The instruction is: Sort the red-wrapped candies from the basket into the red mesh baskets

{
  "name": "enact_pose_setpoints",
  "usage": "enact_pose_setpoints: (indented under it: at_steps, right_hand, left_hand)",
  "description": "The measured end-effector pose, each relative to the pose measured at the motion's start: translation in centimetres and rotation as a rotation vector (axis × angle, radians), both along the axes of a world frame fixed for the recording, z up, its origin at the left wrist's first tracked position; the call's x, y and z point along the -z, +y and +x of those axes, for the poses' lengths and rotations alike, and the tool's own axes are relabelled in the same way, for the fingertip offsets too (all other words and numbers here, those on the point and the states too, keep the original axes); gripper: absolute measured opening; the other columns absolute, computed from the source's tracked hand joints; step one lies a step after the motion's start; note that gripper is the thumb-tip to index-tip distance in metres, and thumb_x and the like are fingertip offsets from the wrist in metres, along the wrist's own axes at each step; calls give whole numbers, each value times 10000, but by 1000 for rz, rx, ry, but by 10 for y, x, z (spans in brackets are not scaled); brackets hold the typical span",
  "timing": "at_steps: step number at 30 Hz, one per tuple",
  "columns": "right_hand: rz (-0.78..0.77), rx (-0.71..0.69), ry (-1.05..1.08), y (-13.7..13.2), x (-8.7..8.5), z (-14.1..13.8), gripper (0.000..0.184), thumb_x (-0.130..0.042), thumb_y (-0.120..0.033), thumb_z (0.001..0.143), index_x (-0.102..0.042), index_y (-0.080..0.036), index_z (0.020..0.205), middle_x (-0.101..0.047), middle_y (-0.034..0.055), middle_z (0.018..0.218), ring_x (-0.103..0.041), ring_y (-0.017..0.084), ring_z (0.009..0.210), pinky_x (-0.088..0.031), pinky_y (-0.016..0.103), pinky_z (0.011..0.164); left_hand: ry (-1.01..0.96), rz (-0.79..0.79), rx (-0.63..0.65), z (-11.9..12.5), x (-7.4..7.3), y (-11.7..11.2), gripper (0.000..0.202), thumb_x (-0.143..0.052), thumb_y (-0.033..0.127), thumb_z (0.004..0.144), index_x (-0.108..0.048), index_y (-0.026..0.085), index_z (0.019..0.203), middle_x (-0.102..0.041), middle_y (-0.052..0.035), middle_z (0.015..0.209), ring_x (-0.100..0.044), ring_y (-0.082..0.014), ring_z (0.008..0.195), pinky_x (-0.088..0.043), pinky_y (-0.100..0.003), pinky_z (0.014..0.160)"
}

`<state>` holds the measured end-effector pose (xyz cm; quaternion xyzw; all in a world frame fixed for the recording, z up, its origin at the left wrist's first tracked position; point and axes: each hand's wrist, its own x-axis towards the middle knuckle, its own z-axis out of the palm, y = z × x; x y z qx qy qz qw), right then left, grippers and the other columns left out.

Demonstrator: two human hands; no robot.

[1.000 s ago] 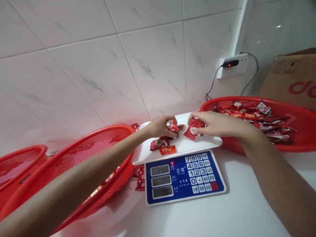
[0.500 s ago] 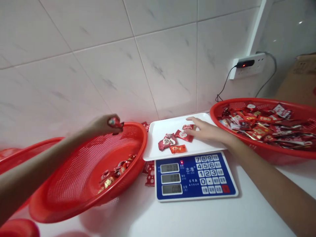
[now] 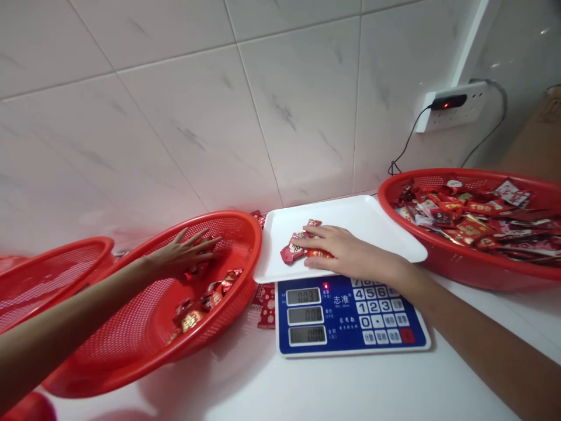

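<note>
Lowered since earlier, the left hand (image 3: 182,255) splays, emptied, inside the basket's (image 3: 131,316) back edge; the right hand (image 3: 350,251), half-spread, covers sweets (image 3: 290,252) toward the tray's (image 3: 362,219) front-left corner, hold unclear. Tiled wall (image 3: 175,111) backs the white worktop (image 3: 350,386).

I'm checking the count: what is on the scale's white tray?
A few red-wrapped sweets lie on the white tray, partly under the right hand; what it covers, and the exact number, can't be seen.

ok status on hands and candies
Left hand open over red basket left of white tray. Right hand over candies on tray. Candies partly hidden beneath it.
</note>
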<state>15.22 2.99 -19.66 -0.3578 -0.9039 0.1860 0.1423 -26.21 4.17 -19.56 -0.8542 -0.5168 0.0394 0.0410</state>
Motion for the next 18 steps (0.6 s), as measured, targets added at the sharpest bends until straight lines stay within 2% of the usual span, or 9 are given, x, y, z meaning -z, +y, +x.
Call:
enact_pose_setpoints:
  at_steps: [2, 4, 8, 10, 12, 15, 17, 18]
  right_hand:
    - [6, 8, 13, 2, 1, 2, 460, -503, -392, 1000, -553, -301, 1447, -434, 76, 1556, -321, 275, 1484, -270, 511, 1205]
    - [10, 25, 19, 4, 3, 3, 459, -499, -387, 998, -547, -314, 1449, -426, 69, 1561, -306, 279, 1491, -271, 533, 1201]
    - [18, 43, 15, 4, 6, 0, 457, -483, -392, 1008, -531, -328, 1458, -390, 70, 1582, -254, 291, 1511, -251, 578, 1197]
    - [33, 52, 13, 3, 2, -1, 475, -494, -401, 1007, -512, -319, 1474, -349, 82, 1603, -232, 306, 1517, -227, 600, 1197]
    - [60, 65, 29, 1, -8, 5, 511, -498, -390, 1006, -465, -309, 1509, -304, 82, 1624, -231, 304, 1517, -212, 593, 1204]
    - [138, 163, 130, -5, -33, 33, 524, -465, -337, 1009, -431, -303, 1531, -346, 40, 1612, -313, 258, 1486, -255, 497, 1215]
    - [208, 336, 212, -10, -51, 63, 515, -471, -365, 997, -456, -340, 1511, -445, 5, 1554, -409, 246, 1429, -329, 442, 1177]
    - [244, 454, 227, -12, -59, 79, 512, -484, -402, 988, -467, -371, 1498, -487, -4, 1523, -451, 255, 1395, -368, 435, 1141]
  left_hand:
    - [24, -24, 40, -3, -1, -5, 628, -739, 249, 633, -674, 393, 1240, -478, -35, 1524, -333, -365, 1469, -133, -606, 1183]
    - [26, -25, 55, -6, -3, -8, 638, -725, 240, 660, -655, 405, 1273, -455, -37, 1531, -339, -365, 1473, -170, -590, 1189]
    - [2, 4, 71, -7, -13, -12, 451, -592, 290, 831, -660, 458, 1244, -504, 39, 1498, -399, -323, 1448, -251, -571, 1184]
    - [-8, 44, 90, 3, -24, -13, 385, -543, 335, 898, -662, 439, 1248, -498, 37, 1513, -415, -312, 1437, -252, -576, 1187]
    - [-18, 114, 88, 26, -35, -16, 365, -524, 393, 940, -646, 393, 1284, -459, -2, 1555, -417, -320, 1428, -275, -570, 1176]
    - [-140, 233, 50, 90, -49, -25, 454, -445, 519, 984, -550, 358, 1396, -423, -51, 1580, -459, -325, 1372, -385, -510, 1112]
    - [-245, 157, 45, 143, -53, -29, 586, -424, 643, 957, -462, 357, 1467, -461, -68, 1535, -553, -311, 1260, -487, -437, 1007]
    - [-259, 77, 28, 169, -52, -30, 656, -427, 701, 926, -455, 339, 1473, -478, -84, 1513, -592, -313, 1193, -507, -431, 971]
